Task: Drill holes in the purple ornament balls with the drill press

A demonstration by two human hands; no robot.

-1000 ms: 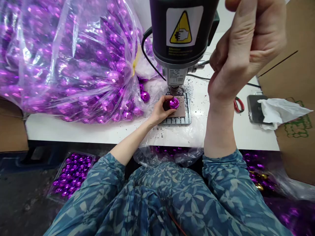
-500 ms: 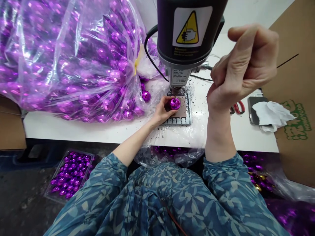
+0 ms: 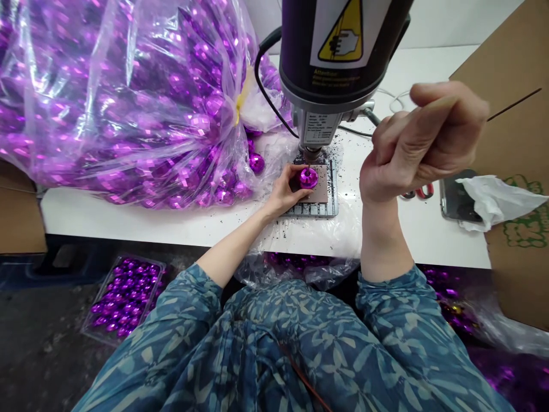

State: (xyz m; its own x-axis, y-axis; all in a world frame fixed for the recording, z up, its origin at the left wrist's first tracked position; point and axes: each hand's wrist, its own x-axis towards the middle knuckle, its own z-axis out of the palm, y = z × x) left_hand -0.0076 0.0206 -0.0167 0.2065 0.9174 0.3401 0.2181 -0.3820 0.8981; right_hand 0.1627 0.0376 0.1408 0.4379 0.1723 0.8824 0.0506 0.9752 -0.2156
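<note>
Facing the camera, a yellow triangular warning sticker [image 3: 343, 33] on the black head of a bench drill press [image 3: 298, 60] shows a hand pictogram, with "Attention" printed beneath it and finer lines too small to read. A silver rating plate [image 3: 315, 129] on the drill's body carries print that is also too small to read. Green outline lettering on a cardboard flap [image 3: 521, 214] at the right is partly cut off and can't be made out.

A glossy, metallic purple bauble [image 3: 309, 178] sits on a brown pad [image 3: 321, 191] atop a slotted metal plate [image 3: 311, 211], directly below the drill's spindle. The left hand [image 3: 281, 191] cups it closely from the left and near side, in a narrow hold. The right hand [image 3: 422, 137] is raised to the right of the drill, fingers curled inward, with the drill's lever [image 3: 371, 116] reaching them; whether it grips the lever can't be told.

Black specks dot the white table [image 3: 128, 220]. A clear bag of purple baubles [image 3: 128, 109] fills the far left, and red-handled scissors [image 3: 424, 191] lie near a phone [image 3: 457, 194] and white tissue [image 3: 493, 200].
</note>
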